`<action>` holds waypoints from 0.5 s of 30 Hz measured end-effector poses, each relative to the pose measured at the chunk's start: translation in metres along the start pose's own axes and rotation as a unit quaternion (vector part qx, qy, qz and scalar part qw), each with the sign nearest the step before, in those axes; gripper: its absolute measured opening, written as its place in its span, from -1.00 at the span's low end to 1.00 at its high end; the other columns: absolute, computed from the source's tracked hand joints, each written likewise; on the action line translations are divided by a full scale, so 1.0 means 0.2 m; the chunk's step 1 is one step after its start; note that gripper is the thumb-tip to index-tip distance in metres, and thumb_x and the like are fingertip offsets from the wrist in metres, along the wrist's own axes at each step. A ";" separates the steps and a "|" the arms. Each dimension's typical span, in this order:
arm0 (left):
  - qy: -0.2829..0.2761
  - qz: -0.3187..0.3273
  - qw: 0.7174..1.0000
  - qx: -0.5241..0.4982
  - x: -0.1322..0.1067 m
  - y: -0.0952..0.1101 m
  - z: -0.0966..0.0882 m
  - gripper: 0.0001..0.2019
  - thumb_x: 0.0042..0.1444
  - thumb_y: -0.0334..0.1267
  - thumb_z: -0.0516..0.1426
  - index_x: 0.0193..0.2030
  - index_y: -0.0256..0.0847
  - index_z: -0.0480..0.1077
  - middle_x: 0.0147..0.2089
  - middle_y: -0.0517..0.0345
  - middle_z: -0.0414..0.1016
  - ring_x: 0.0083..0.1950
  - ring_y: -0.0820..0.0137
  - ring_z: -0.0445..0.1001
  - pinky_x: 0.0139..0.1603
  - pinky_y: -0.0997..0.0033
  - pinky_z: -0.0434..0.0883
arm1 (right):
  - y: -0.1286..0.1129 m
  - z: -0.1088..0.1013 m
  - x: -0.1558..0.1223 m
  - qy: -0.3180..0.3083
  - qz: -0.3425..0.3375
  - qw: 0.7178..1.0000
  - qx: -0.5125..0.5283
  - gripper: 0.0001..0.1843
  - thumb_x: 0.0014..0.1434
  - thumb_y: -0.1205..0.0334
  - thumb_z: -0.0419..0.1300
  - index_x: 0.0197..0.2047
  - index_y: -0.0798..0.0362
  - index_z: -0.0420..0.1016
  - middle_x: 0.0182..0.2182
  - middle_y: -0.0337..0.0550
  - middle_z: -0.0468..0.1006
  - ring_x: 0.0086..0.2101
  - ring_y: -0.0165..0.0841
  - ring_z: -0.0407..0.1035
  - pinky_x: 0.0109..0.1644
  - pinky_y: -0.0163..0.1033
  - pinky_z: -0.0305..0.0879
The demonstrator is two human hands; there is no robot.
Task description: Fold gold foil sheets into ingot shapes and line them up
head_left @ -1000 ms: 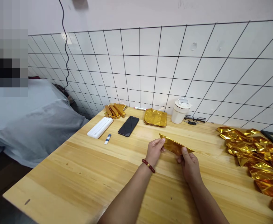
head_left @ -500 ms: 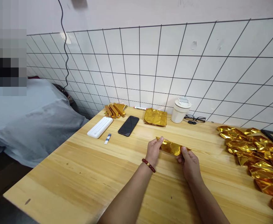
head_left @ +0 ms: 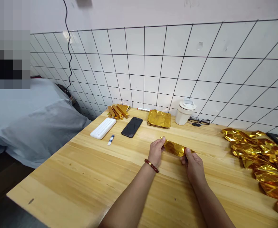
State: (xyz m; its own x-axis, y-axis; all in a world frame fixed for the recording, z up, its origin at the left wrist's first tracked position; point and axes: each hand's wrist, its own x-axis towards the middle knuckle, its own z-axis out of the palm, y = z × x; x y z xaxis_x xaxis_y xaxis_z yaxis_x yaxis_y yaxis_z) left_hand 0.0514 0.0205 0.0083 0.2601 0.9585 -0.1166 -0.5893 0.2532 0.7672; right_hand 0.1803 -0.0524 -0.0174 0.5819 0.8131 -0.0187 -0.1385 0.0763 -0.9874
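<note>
A folded strip of gold foil paper is held just above the wooden table between both hands. My left hand, with a red bead bracelet at the wrist, pinches the strip's left end. My right hand pinches its right end with the thumb on top. The strip is narrow and creased, tilted down to the right.
Along the wall stand a stack of gold foil sheets, a white lidded cup, glasses, a black phone, a white case, folded gold pieces. Crumpled gold shapes pile at the right. A person in grey sits left.
The foil piece has been folded from a wider, raised sheet into a narrower strip. Both hands stay on its ends and have moved little.
</note>
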 end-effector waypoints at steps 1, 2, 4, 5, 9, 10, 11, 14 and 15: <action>-0.001 -0.001 1.000 0.000 0.00 0.00 0.00 -0.53 -0.24 0.14 0.42 -0.51 -0.29 0.51 -0.52 0.16 0.47 -0.46 0.49 0.37 -0.36 0.48 0.31 | 0.00 0.00 0.00 -0.001 -0.001 1.000 -0.003 -0.37 -0.08 -0.41 0.34 -0.56 0.04 0.40 -0.66 -0.23 0.44 -0.60 -0.44 0.21 -0.50 -0.28 0.14; -0.006 -0.002 1.000 0.000 0.00 0.00 0.00 -0.52 -0.23 0.16 0.41 -0.47 -0.29 0.53 -0.49 0.15 0.49 -0.44 0.48 0.38 -0.36 0.48 0.31 | 0.00 0.00 0.00 -0.001 -0.001 1.000 -0.004 -0.37 -0.08 -0.41 0.34 -0.56 0.04 0.40 -0.66 -0.23 0.43 -0.60 -0.44 0.21 -0.50 -0.28 0.14; -0.023 -0.011 1.000 0.004 -0.01 0.00 0.00 -0.48 -0.21 0.18 0.40 -0.34 -0.29 0.57 -0.41 0.12 0.52 -0.40 0.48 0.41 -0.37 0.49 0.31 | -0.01 0.00 0.00 0.004 -0.001 1.000 0.003 -0.37 -0.07 -0.41 0.33 -0.55 0.04 0.39 -0.65 -0.24 0.43 -0.61 -0.45 0.20 -0.51 -0.29 0.12; -0.035 -0.016 0.999 0.014 -0.01 0.00 0.00 -0.47 -0.21 0.18 0.40 -0.30 -0.29 0.58 -0.39 0.11 0.53 -0.40 0.48 0.41 -0.39 0.50 0.30 | -0.01 0.00 0.00 0.009 0.000 1.000 0.009 -0.38 -0.07 -0.40 0.34 -0.55 0.03 0.38 -0.65 -0.25 0.43 -0.61 -0.46 0.19 -0.51 -0.29 0.11; -0.051 -0.004 0.993 0.106 -0.01 -0.01 0.00 -0.51 -0.20 0.16 0.40 -0.45 -0.31 0.53 -0.53 0.19 0.42 -0.53 0.56 0.29 -0.49 0.52 0.18 | -0.03 0.01 -0.01 0.022 -0.005 0.999 0.026 -0.40 -0.04 -0.36 0.34 -0.55 0.02 0.34 -0.66 -0.27 0.41 -0.62 -0.47 0.15 -0.54 -0.30 0.05; -0.044 0.005 0.991 0.123 -0.01 -0.01 0.00 -0.51 -0.19 0.16 0.39 -0.49 -0.31 0.50 -0.58 0.22 0.37 -0.56 0.58 0.24 -0.51 0.52 0.14 | -0.03 0.01 -0.01 0.018 -0.011 1.000 0.022 -0.41 -0.02 -0.35 0.34 -0.56 0.02 0.33 -0.67 -0.28 0.40 -0.63 -0.48 0.14 -0.54 -0.30 0.04; -0.036 0.012 0.991 0.131 0.00 -0.01 0.00 -0.52 -0.17 0.16 0.38 -0.50 -0.30 0.49 -0.61 0.25 0.32 -0.58 0.59 0.20 -0.53 0.52 0.11 | -0.04 0.01 -0.01 0.011 -0.018 1.000 0.018 -0.41 0.00 -0.33 0.34 -0.57 0.02 0.32 -0.68 -0.28 0.38 -0.63 -0.48 0.12 -0.54 -0.30 0.02; -0.022 0.006 0.992 0.128 0.00 -0.01 0.00 -0.52 -0.14 0.17 0.36 -0.50 -0.28 0.46 -0.68 0.30 0.24 -0.63 0.59 0.16 -0.58 0.53 0.06 | -0.06 0.02 -0.02 -0.011 -0.032 0.999 0.013 -0.45 0.03 -0.25 0.36 -0.59 0.02 0.31 -0.69 -0.31 0.33 -0.63 -0.50 0.07 -0.54 -0.31 -0.02; -0.022 0.000 0.992 0.122 0.00 -0.01 0.00 -0.52 -0.15 0.17 0.37 -0.48 -0.28 0.46 -0.68 0.30 0.27 -0.64 0.58 0.19 -0.59 0.53 0.07 | -0.06 0.01 -0.02 -0.015 -0.031 0.999 0.018 -0.47 0.02 -0.23 0.38 -0.58 0.02 0.33 -0.68 -0.31 0.34 -0.63 -0.50 0.08 -0.54 -0.31 -0.01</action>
State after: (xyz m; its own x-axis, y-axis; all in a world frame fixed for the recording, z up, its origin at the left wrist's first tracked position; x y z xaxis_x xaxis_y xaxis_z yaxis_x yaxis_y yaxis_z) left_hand 0.0525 0.0198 0.0066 0.2963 0.9505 -0.0933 -0.3880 0.2091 0.8977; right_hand 0.1777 -0.0542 -0.0057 0.5662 0.8229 0.0480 -0.1310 0.1474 -0.9804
